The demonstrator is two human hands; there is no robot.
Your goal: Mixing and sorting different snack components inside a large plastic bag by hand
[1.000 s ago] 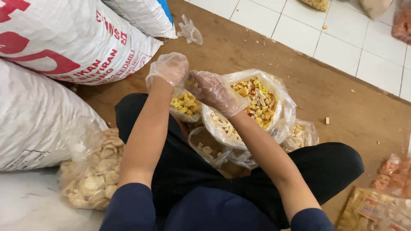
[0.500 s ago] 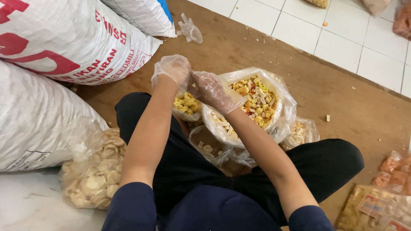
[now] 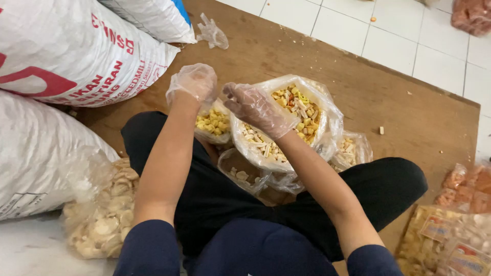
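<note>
Left hand, gloved, fingers curled together over the small bag of yellow snacks directly beneath it. Right hand, fingers loosely spread, rests on the near-left rim of the big mixed-snack bag, which lies just right.

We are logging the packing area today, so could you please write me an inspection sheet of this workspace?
Surface: brown wooden board on white tiled floor, a few crumbs.
Job's things: large clear bag of mixed snacks; small bag of yellow snacks; smaller bags beside.
Clutter: crumpled plastic glove; bag of pale crackers.
Grippers: left hand and right hand, gloved, at the bags' openings.
Cables: nothing seen.
Surroundings: white sacks; packed snacks.
</note>
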